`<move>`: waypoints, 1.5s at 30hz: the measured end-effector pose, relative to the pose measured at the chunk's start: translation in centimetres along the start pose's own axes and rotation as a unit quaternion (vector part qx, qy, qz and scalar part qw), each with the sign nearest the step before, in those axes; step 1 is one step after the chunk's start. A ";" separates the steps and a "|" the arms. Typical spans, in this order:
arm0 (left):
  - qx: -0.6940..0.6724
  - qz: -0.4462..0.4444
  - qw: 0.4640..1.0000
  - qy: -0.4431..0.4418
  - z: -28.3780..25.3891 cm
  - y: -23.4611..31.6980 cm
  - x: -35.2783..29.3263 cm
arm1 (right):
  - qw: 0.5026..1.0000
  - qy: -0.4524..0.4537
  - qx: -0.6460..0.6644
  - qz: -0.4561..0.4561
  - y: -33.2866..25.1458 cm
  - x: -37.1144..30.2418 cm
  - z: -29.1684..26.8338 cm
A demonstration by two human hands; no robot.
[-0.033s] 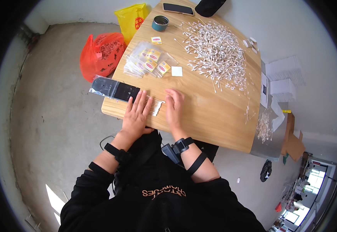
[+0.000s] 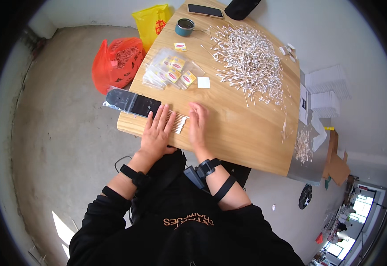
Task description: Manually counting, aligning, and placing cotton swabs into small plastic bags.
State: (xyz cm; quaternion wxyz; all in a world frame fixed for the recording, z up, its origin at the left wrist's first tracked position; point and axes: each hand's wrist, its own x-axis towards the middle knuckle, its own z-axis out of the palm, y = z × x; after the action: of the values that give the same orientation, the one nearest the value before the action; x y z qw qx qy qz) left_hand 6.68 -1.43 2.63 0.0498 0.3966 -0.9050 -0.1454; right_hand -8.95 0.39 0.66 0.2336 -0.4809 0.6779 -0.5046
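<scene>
My left hand [image 2: 154, 136] lies flat near the table's front left edge, fingers stretched over one end of a row of cotton swabs [image 2: 178, 123]. Its fingertips reach the black panel [image 2: 145, 105] of a clear plastic bag [image 2: 119, 100] that juts past the table's left edge. My right hand [image 2: 199, 124] rests on its side just right of the row, fingers curled together. One swab sticks out farther than the others and its tip ends at this hand's thumb. Whatever those fingers hold, if anything, is hidden.
Beyond my hands lie small clear bags with yellow labels [image 2: 172, 71] and a white square card [image 2: 203, 82]. A large heap of cotton swabs [image 2: 249, 62] covers the far right. At the back are a teal cup [image 2: 184, 30] and a phone [image 2: 205, 10]. A red bag [image 2: 117, 66] stands left.
</scene>
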 end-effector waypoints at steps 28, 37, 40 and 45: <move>0.057 -0.069 0.996 -0.007 -2.6 -6.9 -0.6 | 0.980 0.100 -0.143 -0.097 -2.7 2.7 7.3; 0.052 -0.080 0.995 0.000 -2.5 -6.7 0.4 | 0.960 0.023 -0.218 -0.172 -3.1 3.8 8.9; 0.085 -0.088 0.992 0.005 -2.3 -6.5 0.4 | 0.945 0.016 -0.256 -0.200 -2.5 4.1 9.3; 0.061 -0.095 0.993 0.024 -1.9 -6.4 0.3 | 0.936 0.029 -0.295 -0.188 -1.8 4.2 8.8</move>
State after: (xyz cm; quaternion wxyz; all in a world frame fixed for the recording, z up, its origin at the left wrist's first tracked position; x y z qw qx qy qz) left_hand 11.39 -6.17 2.46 0.0336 0.4865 -0.8690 -0.0841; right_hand -2.96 -7.42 -0.39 -0.0373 -0.6322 0.6999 -0.3302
